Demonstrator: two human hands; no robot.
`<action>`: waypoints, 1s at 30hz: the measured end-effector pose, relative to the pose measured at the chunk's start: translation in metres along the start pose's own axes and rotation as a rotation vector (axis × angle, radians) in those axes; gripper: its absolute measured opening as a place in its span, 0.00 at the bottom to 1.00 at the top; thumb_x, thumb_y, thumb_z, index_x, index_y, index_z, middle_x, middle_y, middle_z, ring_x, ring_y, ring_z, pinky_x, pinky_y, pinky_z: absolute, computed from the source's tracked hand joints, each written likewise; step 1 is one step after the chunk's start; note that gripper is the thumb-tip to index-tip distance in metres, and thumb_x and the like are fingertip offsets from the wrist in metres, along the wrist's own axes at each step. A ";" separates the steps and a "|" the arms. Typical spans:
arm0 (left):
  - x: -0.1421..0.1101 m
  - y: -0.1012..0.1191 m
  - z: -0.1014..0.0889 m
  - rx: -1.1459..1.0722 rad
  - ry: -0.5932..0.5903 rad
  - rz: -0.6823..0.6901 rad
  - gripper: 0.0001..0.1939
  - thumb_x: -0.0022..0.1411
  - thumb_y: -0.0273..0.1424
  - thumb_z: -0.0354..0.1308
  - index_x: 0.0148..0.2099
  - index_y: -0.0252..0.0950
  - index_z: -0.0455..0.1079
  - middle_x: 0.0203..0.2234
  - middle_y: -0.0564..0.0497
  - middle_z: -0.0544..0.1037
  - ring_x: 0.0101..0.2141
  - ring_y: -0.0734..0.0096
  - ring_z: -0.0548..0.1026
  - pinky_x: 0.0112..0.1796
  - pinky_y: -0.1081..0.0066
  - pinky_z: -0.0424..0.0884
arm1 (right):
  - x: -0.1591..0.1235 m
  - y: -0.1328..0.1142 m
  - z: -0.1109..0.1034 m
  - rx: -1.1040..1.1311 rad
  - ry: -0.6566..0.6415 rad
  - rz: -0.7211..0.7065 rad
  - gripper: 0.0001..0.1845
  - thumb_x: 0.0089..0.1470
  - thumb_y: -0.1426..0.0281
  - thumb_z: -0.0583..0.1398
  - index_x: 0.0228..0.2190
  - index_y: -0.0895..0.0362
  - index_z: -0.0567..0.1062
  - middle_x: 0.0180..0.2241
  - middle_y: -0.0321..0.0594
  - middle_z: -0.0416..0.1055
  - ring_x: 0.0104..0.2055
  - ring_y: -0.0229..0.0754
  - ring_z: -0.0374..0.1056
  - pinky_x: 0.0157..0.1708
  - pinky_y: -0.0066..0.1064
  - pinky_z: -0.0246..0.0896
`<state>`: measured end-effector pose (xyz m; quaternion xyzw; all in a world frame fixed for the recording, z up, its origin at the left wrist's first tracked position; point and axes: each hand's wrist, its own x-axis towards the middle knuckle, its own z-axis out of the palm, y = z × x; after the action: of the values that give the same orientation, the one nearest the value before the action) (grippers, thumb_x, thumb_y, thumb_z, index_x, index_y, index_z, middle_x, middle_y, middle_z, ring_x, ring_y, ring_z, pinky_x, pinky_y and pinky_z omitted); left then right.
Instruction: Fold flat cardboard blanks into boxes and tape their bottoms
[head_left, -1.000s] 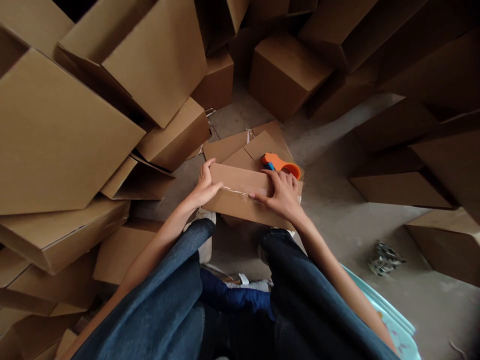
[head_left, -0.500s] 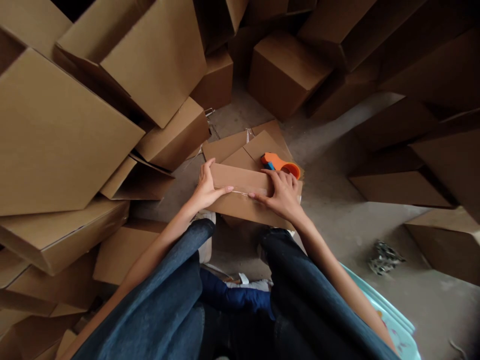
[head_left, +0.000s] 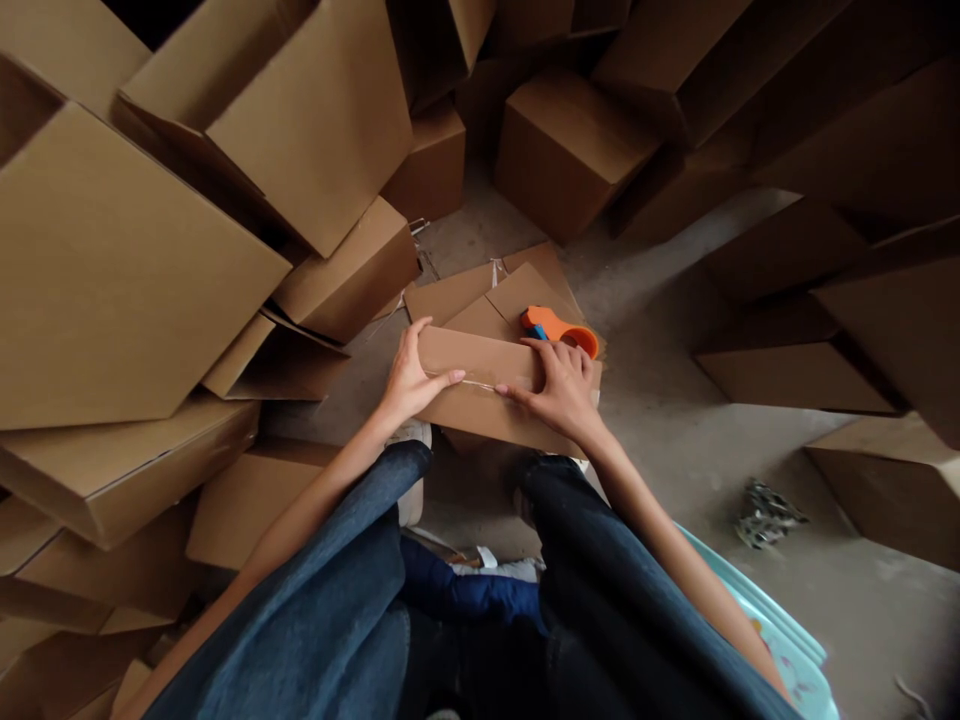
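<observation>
A small cardboard box (head_left: 510, 418) lies between my knees, with a strip of clear tape along the seam on its upper side. My left hand (head_left: 411, 378) grips its left end, fingers over the far edge and thumb on the seam. At the right end, my right hand (head_left: 561, 388) holds the box the same way, its thumb pressing near the tape. An orange tape dispenser (head_left: 559, 328) with a blue part rests just beyond my right fingers, on flattened cardboard (head_left: 480, 315).
Large cardboard boxes (head_left: 135, 270) are piled on the left. More boxes (head_left: 574, 150) stand at the far side and right. A crumpled clump of tape (head_left: 769, 515) lies on the concrete floor (head_left: 660, 400). A turquoise plastic stool or lid (head_left: 795, 640) sits by my right leg.
Almost nothing differs. Both hands keep their hold on the box, and the view has shifted very slightly.
</observation>
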<state>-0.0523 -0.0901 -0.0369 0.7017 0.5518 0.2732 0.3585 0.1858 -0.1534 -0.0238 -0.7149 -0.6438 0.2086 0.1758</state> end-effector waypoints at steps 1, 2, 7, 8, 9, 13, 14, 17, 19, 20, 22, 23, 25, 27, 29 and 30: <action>0.000 -0.001 -0.001 -0.008 -0.016 0.001 0.46 0.47 0.35 0.74 0.65 0.44 0.56 0.62 0.41 0.65 0.61 0.48 0.65 0.60 0.47 0.61 | 0.000 0.000 0.000 0.000 -0.001 0.004 0.36 0.51 0.44 0.57 0.54 0.53 0.69 0.52 0.50 0.70 0.58 0.61 0.60 0.61 0.57 0.44; 0.000 -0.003 -0.003 -0.018 -0.036 0.003 0.47 0.49 0.35 0.73 0.66 0.44 0.55 0.63 0.41 0.64 0.62 0.48 0.65 0.61 0.47 0.60 | 0.000 0.000 -0.001 0.001 -0.001 0.008 0.36 0.51 0.43 0.57 0.54 0.53 0.69 0.52 0.50 0.70 0.58 0.61 0.60 0.61 0.57 0.45; 0.001 -0.012 -0.005 -0.054 -0.080 0.017 0.48 0.52 0.35 0.71 0.69 0.45 0.52 0.66 0.41 0.62 0.64 0.48 0.62 0.63 0.48 0.58 | -0.001 -0.001 -0.001 0.001 0.004 0.004 0.36 0.51 0.44 0.57 0.54 0.52 0.69 0.51 0.50 0.70 0.58 0.61 0.60 0.60 0.57 0.46; 0.001 -0.013 -0.004 -0.059 -0.071 0.022 0.48 0.52 0.36 0.71 0.70 0.45 0.51 0.66 0.41 0.62 0.64 0.48 0.62 0.63 0.48 0.58 | -0.001 -0.001 -0.001 -0.001 0.005 0.001 0.35 0.51 0.44 0.57 0.54 0.52 0.69 0.51 0.50 0.70 0.58 0.61 0.60 0.60 0.57 0.46; 0.001 -0.014 -0.002 -0.065 -0.060 0.024 0.49 0.52 0.36 0.71 0.70 0.45 0.50 0.65 0.41 0.62 0.64 0.48 0.62 0.63 0.48 0.58 | -0.001 -0.001 -0.001 -0.004 0.006 -0.001 0.35 0.52 0.44 0.57 0.54 0.52 0.69 0.51 0.50 0.70 0.58 0.61 0.60 0.60 0.57 0.46; -0.002 -0.015 0.005 -0.109 -0.017 0.023 0.57 0.53 0.40 0.71 0.73 0.45 0.37 0.65 0.39 0.61 0.63 0.49 0.63 0.63 0.50 0.57 | -0.001 -0.001 0.001 -0.011 0.014 -0.007 0.36 0.52 0.44 0.56 0.54 0.53 0.69 0.51 0.50 0.70 0.58 0.61 0.60 0.60 0.57 0.45; -0.003 -0.015 0.006 -0.121 -0.013 0.025 0.59 0.53 0.40 0.71 0.74 0.45 0.34 0.65 0.39 0.60 0.63 0.49 0.63 0.63 0.49 0.56 | -0.001 -0.001 0.001 -0.009 0.019 -0.006 0.36 0.52 0.44 0.56 0.54 0.53 0.69 0.51 0.50 0.70 0.58 0.61 0.60 0.60 0.57 0.45; -0.003 -0.016 0.007 -0.164 -0.033 0.026 0.60 0.54 0.41 0.70 0.74 0.46 0.30 0.66 0.39 0.60 0.64 0.49 0.62 0.64 0.48 0.53 | 0.000 0.000 0.002 0.000 0.018 -0.007 0.36 0.52 0.44 0.56 0.54 0.53 0.69 0.51 0.50 0.70 0.58 0.60 0.60 0.61 0.57 0.43; -0.003 -0.019 0.005 -0.206 -0.060 0.011 0.61 0.54 0.42 0.70 0.74 0.47 0.29 0.67 0.39 0.58 0.65 0.49 0.59 0.65 0.48 0.52 | 0.000 0.001 0.002 0.000 0.008 -0.005 0.36 0.52 0.44 0.56 0.54 0.53 0.69 0.51 0.50 0.70 0.58 0.60 0.61 0.62 0.57 0.43; -0.002 -0.021 0.003 -0.234 -0.081 0.000 0.61 0.54 0.42 0.70 0.74 0.48 0.28 0.67 0.39 0.57 0.66 0.50 0.58 0.65 0.48 0.51 | 0.000 0.001 0.001 0.000 0.002 -0.004 0.36 0.52 0.44 0.57 0.54 0.53 0.69 0.50 0.50 0.70 0.58 0.60 0.61 0.62 0.57 0.43; -0.001 -0.025 -0.001 -0.302 -0.132 -0.028 0.63 0.53 0.41 0.70 0.73 0.48 0.25 0.68 0.39 0.54 0.67 0.51 0.56 0.65 0.48 0.51 | 0.000 0.002 0.001 0.003 -0.004 -0.005 0.35 0.51 0.45 0.57 0.54 0.53 0.68 0.50 0.49 0.70 0.57 0.59 0.61 0.61 0.57 0.44; 0.000 -0.027 -0.003 -0.339 -0.161 -0.046 0.63 0.54 0.41 0.70 0.73 0.49 0.24 0.69 0.39 0.54 0.67 0.51 0.56 0.65 0.48 0.52 | 0.000 0.002 0.000 0.005 -0.005 -0.008 0.35 0.51 0.45 0.57 0.54 0.52 0.68 0.50 0.49 0.70 0.57 0.59 0.61 0.61 0.57 0.45; 0.000 -0.030 -0.006 -0.393 -0.206 -0.075 0.63 0.54 0.41 0.69 0.73 0.50 0.22 0.69 0.39 0.53 0.66 0.52 0.58 0.64 0.47 0.55 | -0.001 0.001 -0.001 0.007 -0.002 -0.009 0.35 0.52 0.45 0.57 0.54 0.51 0.68 0.51 0.49 0.70 0.57 0.60 0.61 0.61 0.57 0.45; 0.001 -0.031 -0.009 -0.399 -0.211 -0.078 0.62 0.54 0.41 0.69 0.73 0.51 0.24 0.68 0.39 0.55 0.66 0.53 0.59 0.63 0.47 0.57 | -0.002 0.001 -0.001 0.001 0.001 -0.001 0.36 0.51 0.44 0.57 0.54 0.52 0.69 0.52 0.49 0.70 0.58 0.60 0.60 0.60 0.57 0.45; 0.000 -0.030 -0.009 -0.365 -0.186 -0.055 0.60 0.54 0.40 0.69 0.73 0.50 0.28 0.68 0.39 0.56 0.66 0.53 0.59 0.62 0.48 0.58 | -0.002 0.000 -0.002 -0.006 -0.001 0.008 0.36 0.51 0.43 0.57 0.54 0.52 0.69 0.52 0.50 0.70 0.58 0.61 0.60 0.60 0.57 0.46; 0.000 -0.029 -0.008 -0.343 -0.171 -0.043 0.59 0.54 0.40 0.69 0.73 0.49 0.29 0.67 0.38 0.57 0.66 0.53 0.59 0.62 0.48 0.58 | -0.002 0.000 -0.002 -0.007 -0.001 0.009 0.36 0.51 0.43 0.57 0.54 0.52 0.69 0.52 0.50 0.70 0.58 0.61 0.60 0.60 0.57 0.46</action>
<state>-0.0758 -0.0847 -0.0557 0.6389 0.4794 0.2949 0.5244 0.1863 -0.1552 -0.0217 -0.7181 -0.6416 0.2076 0.1719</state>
